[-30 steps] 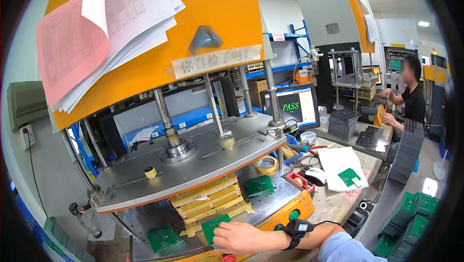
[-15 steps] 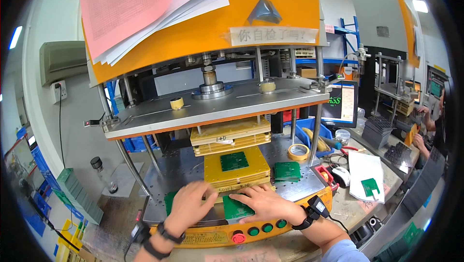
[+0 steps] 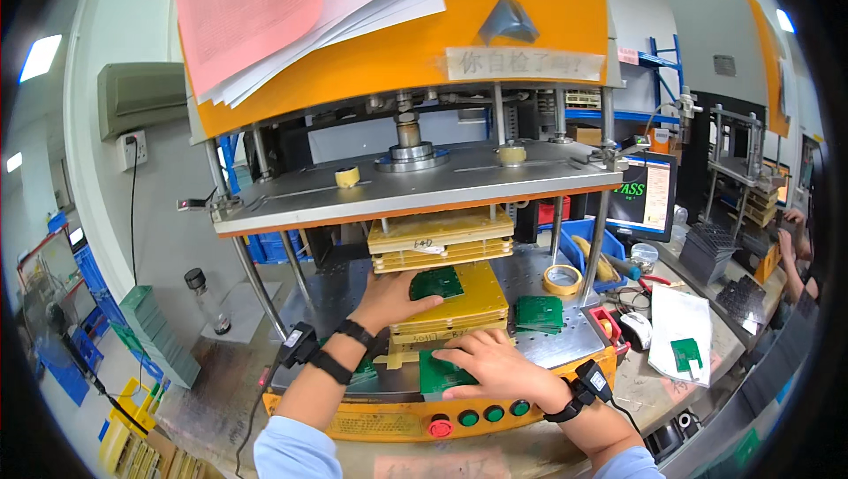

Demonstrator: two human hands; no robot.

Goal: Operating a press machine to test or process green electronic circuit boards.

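My left hand point(image 3: 389, 300) is at the left edge of a green circuit board point(image 3: 438, 282) over the yellow test fixture point(image 3: 486, 289). Its thumb runs along the board's front edge while the other fingers are partly hidden behind it; the hand is closed on the board. Lower down, my right hand point(image 3: 505, 368) grips the right side of another green circuit board point(image 3: 436, 375) at the front of the press bed. More green board point(image 3: 363, 373) shows partly beneath my left forearm.
Above the fixture hangs the upper yellow plate assembly point(image 3: 442, 245) under the press's metal plate point(image 3: 477, 187). A stack of green boards point(image 3: 539, 313) and a tape roll point(image 3: 562, 279) lie to the right. A red button point(image 3: 440, 426) and green buttons line the front panel.
My left hand has moved up and forward from the front of the bed to the board on the fixture, which has shifted slightly left. My right hand stays at the front board. The view has shifted.
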